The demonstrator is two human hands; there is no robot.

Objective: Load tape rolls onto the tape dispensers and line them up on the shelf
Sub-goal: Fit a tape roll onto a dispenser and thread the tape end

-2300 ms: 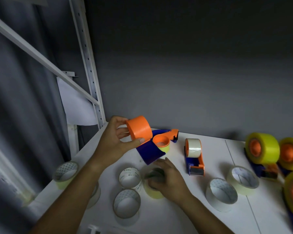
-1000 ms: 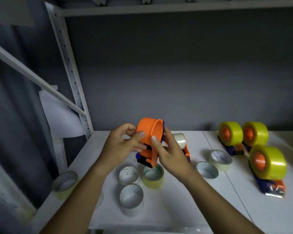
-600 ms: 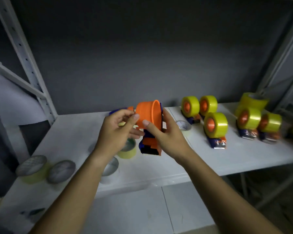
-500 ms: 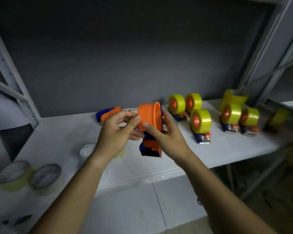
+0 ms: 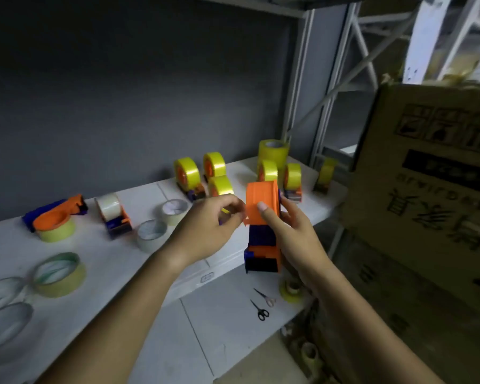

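Held dispenser: an orange-and-blue tape dispenser (image 5: 262, 228) is up in the air in front of the shelf edge, orange hub on top, dark blade end hanging down.
Right hand: the right hand (image 5: 294, 231) wraps the dispenser's right side, thumb pressed on the orange hub.
Left hand: the left hand (image 5: 208, 231) comes in from the left, fingers curled, fingertips pinching at the hub's left edge (what exactly they pinch is too blurred to tell).
Shelf: the white shelf (image 5: 108, 275) runs left to right behind the hands.
Loaded group: yellow-rolled dispensers (image 5: 187, 176) cluster at the back right, partly hidden behind the held dispenser.
Left side: one empty dispenser (image 5: 54, 214) lies on its side on a tape roll; just to its right a dispenser with clear tape (image 5: 112, 214) stands upright.
Loose rolls: several tape rolls (image 5: 58, 274) lie flat across the left and middle.
Lower level: scissors (image 5: 261, 310) and a small yellow roll (image 5: 291, 289) sit on the surface below.
Right edge: a cardboard box (image 5: 432, 203) crowds in close beside the right forearm.
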